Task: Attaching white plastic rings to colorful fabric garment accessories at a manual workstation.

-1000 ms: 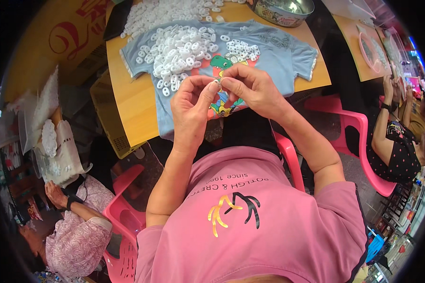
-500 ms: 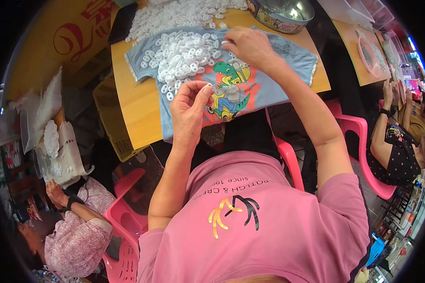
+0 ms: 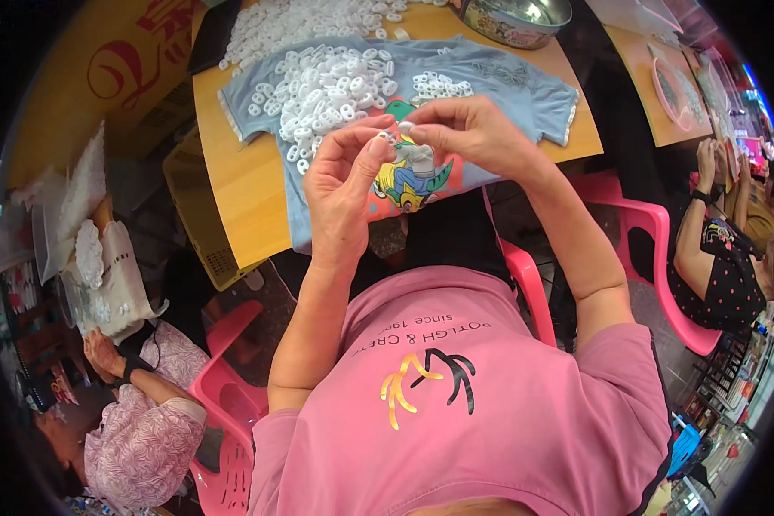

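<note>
My left hand pinches a tiny whitish piece between thumb and forefinger, above the printed front of a blue T-shirt spread over the table. Opposite it, my right hand holds a small white plastic piece by its fingertips; the two pieces are close together, and I cannot tell whether they touch. To the left on the shirt lies a heap of white oval plastic pieces with two holes. A smaller cluster of white pieces sits just beyond my right hand.
A larger heap of white pieces covers the table's far side. At the far right stands a round tin. The wooden table ends in front of me. Pink chairs and other people are on both sides.
My right hand has come back from the far part of the shirt to meet my left fingertips, with a white piece in its grip. The smaller cluster is now uncovered.
</note>
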Action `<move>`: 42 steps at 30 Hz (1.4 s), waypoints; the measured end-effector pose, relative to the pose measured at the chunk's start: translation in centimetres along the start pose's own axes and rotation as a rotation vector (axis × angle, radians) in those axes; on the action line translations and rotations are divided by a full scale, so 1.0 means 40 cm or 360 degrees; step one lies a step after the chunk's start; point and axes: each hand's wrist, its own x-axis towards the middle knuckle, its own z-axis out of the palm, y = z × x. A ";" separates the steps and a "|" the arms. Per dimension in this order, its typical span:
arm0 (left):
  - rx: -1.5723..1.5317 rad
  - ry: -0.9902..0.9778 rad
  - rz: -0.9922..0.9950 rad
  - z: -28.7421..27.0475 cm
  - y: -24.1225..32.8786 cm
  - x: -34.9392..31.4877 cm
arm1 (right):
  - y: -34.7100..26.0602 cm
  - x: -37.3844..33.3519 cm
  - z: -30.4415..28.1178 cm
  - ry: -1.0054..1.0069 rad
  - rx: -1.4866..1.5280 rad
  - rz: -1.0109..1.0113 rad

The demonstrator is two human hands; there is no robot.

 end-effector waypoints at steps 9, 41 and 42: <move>0.0154 0.0004 0.0010 0.011 -0.026 -0.021 | 0.036 -0.032 0.042 0.0195 0.0113 -0.0144; 0.0234 0.0119 -0.0117 0.033 -0.023 -0.041 | 0.034 -0.084 0.126 0.0649 0.0938 -0.0137; 0.0233 0.0120 -0.0117 0.032 -0.024 -0.041 | 0.035 -0.084 0.127 0.0657 0.0923 -0.0156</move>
